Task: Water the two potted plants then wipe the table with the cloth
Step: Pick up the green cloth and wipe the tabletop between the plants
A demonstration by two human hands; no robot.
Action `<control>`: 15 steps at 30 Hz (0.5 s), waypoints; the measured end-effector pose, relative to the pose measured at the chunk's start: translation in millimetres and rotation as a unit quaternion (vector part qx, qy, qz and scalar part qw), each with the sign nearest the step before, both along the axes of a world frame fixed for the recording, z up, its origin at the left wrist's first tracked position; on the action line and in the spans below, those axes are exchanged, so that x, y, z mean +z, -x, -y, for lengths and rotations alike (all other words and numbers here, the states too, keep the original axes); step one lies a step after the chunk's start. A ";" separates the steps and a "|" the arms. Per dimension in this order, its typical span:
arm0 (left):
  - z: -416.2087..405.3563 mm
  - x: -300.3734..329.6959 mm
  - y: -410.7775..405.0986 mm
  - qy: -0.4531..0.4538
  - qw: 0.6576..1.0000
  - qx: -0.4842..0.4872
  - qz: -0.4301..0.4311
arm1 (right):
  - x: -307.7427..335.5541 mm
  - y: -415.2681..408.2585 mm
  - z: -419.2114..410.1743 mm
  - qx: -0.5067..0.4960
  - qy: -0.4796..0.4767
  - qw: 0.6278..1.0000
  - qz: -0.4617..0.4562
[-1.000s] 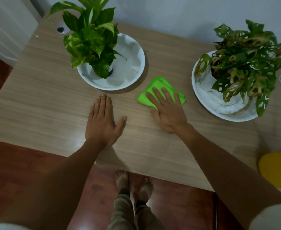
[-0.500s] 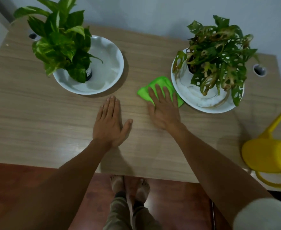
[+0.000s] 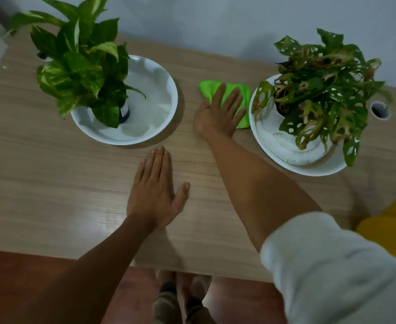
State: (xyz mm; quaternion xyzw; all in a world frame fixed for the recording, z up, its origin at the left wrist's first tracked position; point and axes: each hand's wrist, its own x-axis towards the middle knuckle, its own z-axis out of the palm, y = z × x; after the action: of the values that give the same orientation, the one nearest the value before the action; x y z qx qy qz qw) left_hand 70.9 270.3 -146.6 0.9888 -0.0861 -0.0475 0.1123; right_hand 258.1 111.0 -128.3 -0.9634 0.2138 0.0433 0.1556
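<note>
A bright green cloth (image 3: 243, 90) lies on the wooden table (image 3: 52, 178) between two plants. My right hand (image 3: 218, 113) presses flat on the cloth with straight fingers, covering its middle. My left hand (image 3: 155, 192) rests flat on the table nearer me, holding nothing. A leafy green-and-cream plant (image 3: 80, 64) stands in a white dish (image 3: 164, 83) at the left. A plant with holed, partly brown leaves (image 3: 321, 90) stands in a white dish (image 3: 309, 167) at the right.
A yellow watering can (image 3: 389, 232) stands at the table's right front edge, partly behind my sleeve. Round cable holes sit at the back left (image 3: 43, 56) and far right (image 3: 379, 110). A grey wall runs behind the table. My feet show on the red-brown floor below.
My right hand has pushed the cloth away from me, up between the two dishes. My left hand stays flat on the table. The view has shifted.
</note>
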 end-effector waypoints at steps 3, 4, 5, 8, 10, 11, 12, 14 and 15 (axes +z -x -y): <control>-0.8 -4.4 -1.4 -0.002 1.000 0.000 0.014 | -2.6 -35.1 1.9 -0.011 0.004 1.000 -0.027; -1.4 -5.2 -1.9 -0.003 1.000 0.000 0.013 | -2.6 -39.7 3.6 0.032 0.007 0.999 -0.031; -2.1 -5.0 -2.3 -0.005 1.000 0.000 0.011 | -0.8 -38.0 4.9 0.087 0.007 0.996 -0.031; -2.2 -1.3 -1.9 -0.002 1.000 -0.002 -0.001 | 0.5 10.3 3.4 0.202 0.022 0.979 0.002; -1.1 2.4 -1.3 0.000 1.000 -0.004 -0.008 | -1.8 54.7 5.0 0.189 0.013 0.982 0.011; -0.1 3.8 -1.2 -0.001 1.000 -0.006 -0.010 | -2.6 64.7 9.1 0.163 0.011 0.987 0.003; 1.0 4.0 -0.6 -0.001 1.000 -0.007 -0.010 | -2.7 63.1 13.3 0.130 0.007 0.991 -0.008; 0.8 2.6 -0.7 -0.005 1.000 -0.009 -0.008 | 1.9 31.3 16.9 0.055 -0.008 0.998 -0.022; 1.3 0.6 -1.2 -0.009 1.000 -0.009 -0.005 | 4.5 9.4 16.8 0.030 -0.012 0.999 -0.023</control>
State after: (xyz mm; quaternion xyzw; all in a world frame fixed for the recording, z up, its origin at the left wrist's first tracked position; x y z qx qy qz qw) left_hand 72.2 269.0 -146.0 0.9887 -0.0935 -0.0546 0.1036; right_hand 248.7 94.3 -123.7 -0.9661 0.1881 0.0728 0.1612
